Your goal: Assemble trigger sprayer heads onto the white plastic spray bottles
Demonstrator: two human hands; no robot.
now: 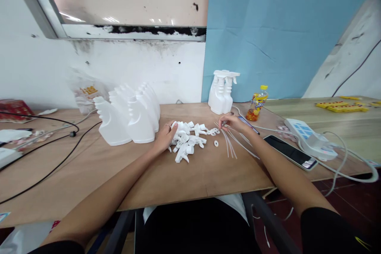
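Observation:
My left hand point(165, 135) rests at the left side of a pile of white spray heads point(186, 141); its fingers are bent against the pile, and whether it grips one is hidden. On the right, the fingers of my right hand point(230, 121) are pinched together over thin clear tubes point(230, 145) that fan out on the table. Small white rings point(212, 131) lie between the pile and that hand, with a single ring point(216, 143) a little nearer. What the right fingertips pinch is too small to make out.
White open-necked bottles point(137, 121) stand left of the pile. Bottles with spray heads point(220, 95) stand behind my right hand. A drink bottle point(257, 104), a phone point(290, 151) and a power strip point(311, 139) are to the right. Black cables point(71, 152) cross the left side.

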